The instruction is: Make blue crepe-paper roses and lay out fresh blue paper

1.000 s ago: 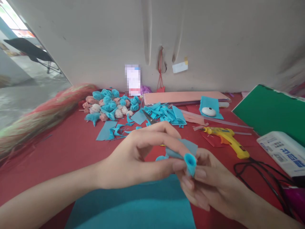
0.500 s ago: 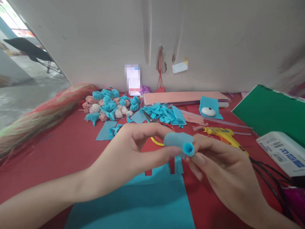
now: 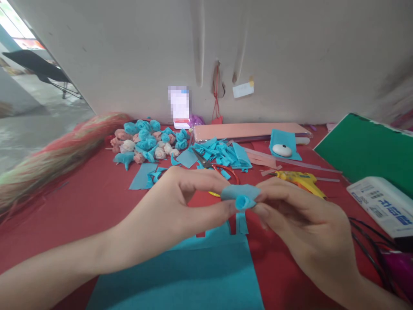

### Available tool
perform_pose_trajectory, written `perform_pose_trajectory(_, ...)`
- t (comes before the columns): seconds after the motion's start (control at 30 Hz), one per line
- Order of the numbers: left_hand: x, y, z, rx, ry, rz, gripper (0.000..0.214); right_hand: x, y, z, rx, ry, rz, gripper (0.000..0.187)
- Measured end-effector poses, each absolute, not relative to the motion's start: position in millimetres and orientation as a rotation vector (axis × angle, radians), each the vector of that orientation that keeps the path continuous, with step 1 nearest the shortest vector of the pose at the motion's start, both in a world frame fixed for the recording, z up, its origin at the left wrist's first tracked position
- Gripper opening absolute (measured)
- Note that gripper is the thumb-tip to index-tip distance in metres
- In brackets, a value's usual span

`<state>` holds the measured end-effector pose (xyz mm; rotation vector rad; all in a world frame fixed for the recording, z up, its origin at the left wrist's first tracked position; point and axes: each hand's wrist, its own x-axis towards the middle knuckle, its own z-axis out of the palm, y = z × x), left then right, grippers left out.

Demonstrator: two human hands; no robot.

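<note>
Tilting farther left, the blue roll (image 3: 248, 203) has turned.

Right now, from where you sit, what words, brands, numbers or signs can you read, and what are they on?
None can be read with certainty.
White box: large blue characters and small print, too slanted and blurred.
Phone: screen blurred into squares.
White note on the wall: any writing too small.
Yellow glue gun: any marking too small.
</note>
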<state>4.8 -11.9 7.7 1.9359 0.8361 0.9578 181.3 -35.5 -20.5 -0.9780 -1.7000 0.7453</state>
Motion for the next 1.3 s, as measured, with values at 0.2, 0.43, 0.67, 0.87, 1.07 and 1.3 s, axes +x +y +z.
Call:
perform_pose_trajectory(0.2, 5, -12, 8, 2.036, 0.826, 0.911, 0.018, 181, -35, -19, -1.01, -1.744, 0.665, 0.007)
perform_pose_trajectory(0.43, 1, -11, 5, 1.994, 0.772, 0.855, 0.025, 180, -36, -20, -1.037, -1.68, 0.678, 0.011)
perform_pose_trajectory(0.67, -2, -12, -3, 1.847, 0.811, 0.755, 0.025, 176, -35, -20, -1.07, -1.555, 0.735, 0.01)
perform_pose_trajectory(0.87, 1, -11, -6, 1.678, 0.73, 0.796, 0.023, 176, -34, -26, -1.036, -1.391, 0.914, 0.006)
perform_pose_trajectory(1.07, 9, -11, -12, 1.342, 0.708, 0.819, 0.015, 176, -34, -35, -1.014, -1.257, 1.103, 0.003)
perform_pose_trajectory(1.3, 13, -11, -16, 1.067, 0.719, 0.763, 0.011, 173, -36, -31, -0.987, -1.297, 0.976, 0.011)
